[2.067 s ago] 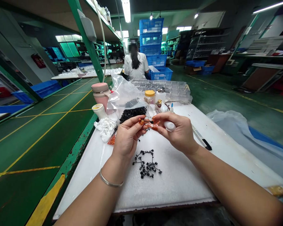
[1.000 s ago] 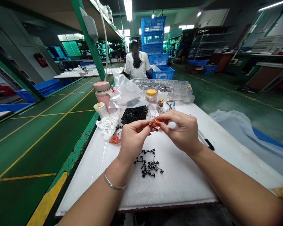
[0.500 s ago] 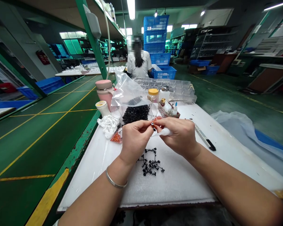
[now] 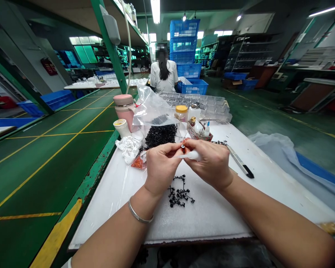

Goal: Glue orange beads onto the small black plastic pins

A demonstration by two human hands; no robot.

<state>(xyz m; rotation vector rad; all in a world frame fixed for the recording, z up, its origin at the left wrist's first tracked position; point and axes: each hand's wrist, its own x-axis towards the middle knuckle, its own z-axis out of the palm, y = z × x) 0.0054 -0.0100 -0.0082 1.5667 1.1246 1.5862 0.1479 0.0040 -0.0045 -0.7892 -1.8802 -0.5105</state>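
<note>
Head view: pinching a small pale-ended black part (image 4: 183,147) in left hand (image 4: 162,163), gripping a white taper-tipped bottle (image 4: 194,155) in right hand (image 4: 213,160) close beside it (unable to tell whether bottle and part are touching). Facing loose black connectors (image 4: 179,197), lying nearer on the white bench top (image 4: 209,219). Seemingly midway through close fingertip work on the part; probably calling next for a steady pinch and careful guiding of the bottle.

Readable text: none | Red panel (image 4: 48,66) in the left background: it carries some pale marks, but these are too small for reading | White tub (image 4: 122,128): the marks on its top are blurred, no letter is certain
</note>
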